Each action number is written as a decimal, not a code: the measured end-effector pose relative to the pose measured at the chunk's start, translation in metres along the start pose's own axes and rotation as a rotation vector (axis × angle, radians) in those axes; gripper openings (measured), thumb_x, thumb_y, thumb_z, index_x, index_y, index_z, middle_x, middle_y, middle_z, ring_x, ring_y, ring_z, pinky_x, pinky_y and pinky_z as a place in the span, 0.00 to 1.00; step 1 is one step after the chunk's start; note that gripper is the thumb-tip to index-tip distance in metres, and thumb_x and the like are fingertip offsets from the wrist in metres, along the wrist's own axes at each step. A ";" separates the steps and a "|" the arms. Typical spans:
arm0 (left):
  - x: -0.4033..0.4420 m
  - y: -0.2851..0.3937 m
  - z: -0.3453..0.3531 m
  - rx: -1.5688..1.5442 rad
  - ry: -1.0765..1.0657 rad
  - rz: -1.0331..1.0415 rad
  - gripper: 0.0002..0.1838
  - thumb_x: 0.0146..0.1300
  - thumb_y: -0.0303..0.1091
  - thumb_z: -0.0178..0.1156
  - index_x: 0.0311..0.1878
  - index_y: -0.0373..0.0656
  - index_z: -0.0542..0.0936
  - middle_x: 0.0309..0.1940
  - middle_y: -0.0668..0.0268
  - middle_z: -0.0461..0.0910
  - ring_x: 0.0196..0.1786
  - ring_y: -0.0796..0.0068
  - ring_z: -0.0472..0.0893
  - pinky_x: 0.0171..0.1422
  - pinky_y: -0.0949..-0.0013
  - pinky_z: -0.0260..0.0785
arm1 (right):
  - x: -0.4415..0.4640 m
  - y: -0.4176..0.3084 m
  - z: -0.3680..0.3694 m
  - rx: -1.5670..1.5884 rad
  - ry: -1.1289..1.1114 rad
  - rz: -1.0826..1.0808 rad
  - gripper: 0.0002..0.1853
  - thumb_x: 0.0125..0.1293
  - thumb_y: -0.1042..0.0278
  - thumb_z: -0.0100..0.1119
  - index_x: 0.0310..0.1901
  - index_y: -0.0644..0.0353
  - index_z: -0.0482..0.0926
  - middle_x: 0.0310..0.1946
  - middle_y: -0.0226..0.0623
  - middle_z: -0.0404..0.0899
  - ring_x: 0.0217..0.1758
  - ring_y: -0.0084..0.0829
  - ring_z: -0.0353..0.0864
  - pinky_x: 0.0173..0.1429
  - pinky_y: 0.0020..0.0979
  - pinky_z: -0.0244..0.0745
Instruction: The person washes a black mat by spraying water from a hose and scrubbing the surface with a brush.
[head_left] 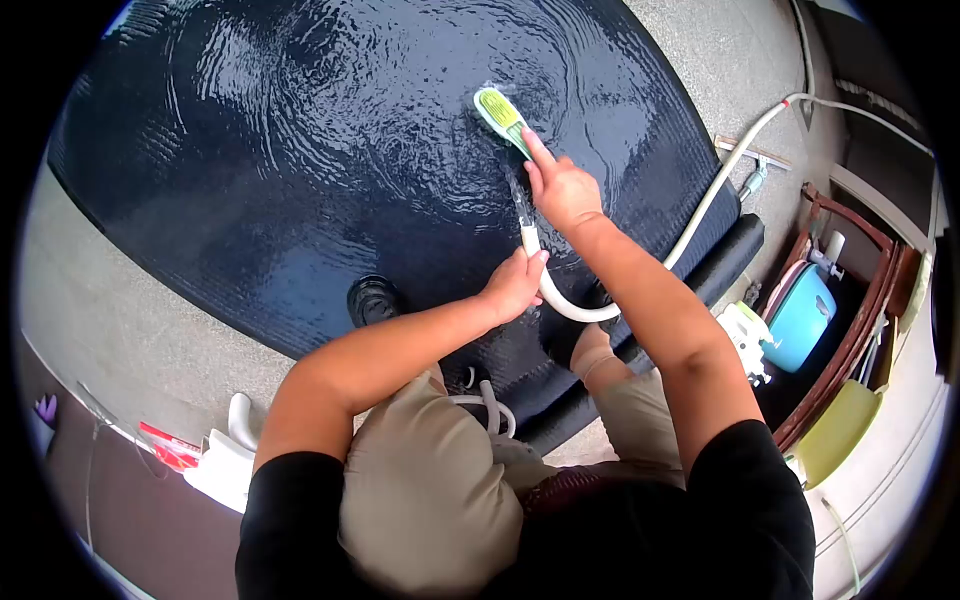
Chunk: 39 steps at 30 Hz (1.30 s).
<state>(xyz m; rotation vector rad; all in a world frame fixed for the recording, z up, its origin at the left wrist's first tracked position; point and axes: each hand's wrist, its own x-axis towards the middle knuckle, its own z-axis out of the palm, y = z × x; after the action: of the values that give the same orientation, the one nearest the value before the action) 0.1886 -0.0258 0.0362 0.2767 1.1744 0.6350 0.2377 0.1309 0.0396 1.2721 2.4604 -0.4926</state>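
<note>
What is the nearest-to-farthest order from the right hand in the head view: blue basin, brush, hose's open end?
1. Brush, gripped in the right hand.
2. Hose's open end, below that hand in the picture, beside the left hand.
3. Blue basin, far off to the right.

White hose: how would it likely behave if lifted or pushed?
The white hose is probably flexible, given its deep curve beside the left hand. Its outside may be slippery, as it crosses the wet dark mat. Water running from its end likely adds some weight.

grey floor [120,310], dark ribbed mat [230,240] spread over it, rippled water [380,125] and black shoe [374,300] on top
</note>
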 end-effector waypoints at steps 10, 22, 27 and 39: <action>0.009 0.013 -0.021 0.007 0.082 -0.052 0.23 0.75 0.48 0.43 0.49 0.33 0.68 0.35 0.57 0.79 0.31 0.68 0.82 0.33 0.68 0.79 | -0.092 0.092 0.017 -0.053 -0.111 -0.042 0.29 0.71 0.55 0.50 0.71 0.24 0.56 0.30 0.48 0.75 0.28 0.48 0.82 0.34 0.45 0.78; 0.028 0.035 -0.007 0.337 -0.028 -0.023 0.21 0.75 0.48 0.42 0.51 0.36 0.68 0.35 0.59 0.79 0.32 0.71 0.82 0.31 0.68 0.76 | 0.046 0.036 -0.019 0.074 0.093 0.168 0.27 0.72 0.51 0.46 0.71 0.28 0.55 0.35 0.53 0.80 0.36 0.52 0.82 0.44 0.47 0.77; 0.016 0.032 -0.015 0.273 -0.021 -0.056 0.22 0.75 0.49 0.42 0.51 0.35 0.68 0.36 0.59 0.80 0.32 0.71 0.82 0.33 0.69 0.76 | -0.087 0.128 0.023 -0.006 -0.036 0.115 0.33 0.72 0.55 0.48 0.74 0.25 0.48 0.30 0.50 0.76 0.29 0.51 0.81 0.37 0.47 0.78; 0.058 0.024 -0.054 0.226 0.336 0.015 0.22 0.75 0.50 0.39 0.45 0.39 0.70 0.32 0.60 0.82 0.27 0.74 0.78 0.32 0.71 0.73 | 0.132 -0.024 -0.053 0.052 0.098 -0.096 0.23 0.74 0.51 0.41 0.69 0.30 0.60 0.38 0.48 0.81 0.40 0.50 0.82 0.48 0.47 0.77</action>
<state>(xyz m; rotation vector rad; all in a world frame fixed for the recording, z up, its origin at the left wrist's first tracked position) 0.1454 0.0209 -0.0163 0.3797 1.5732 0.5750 0.1392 0.2352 0.0326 1.2296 2.6165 -0.5342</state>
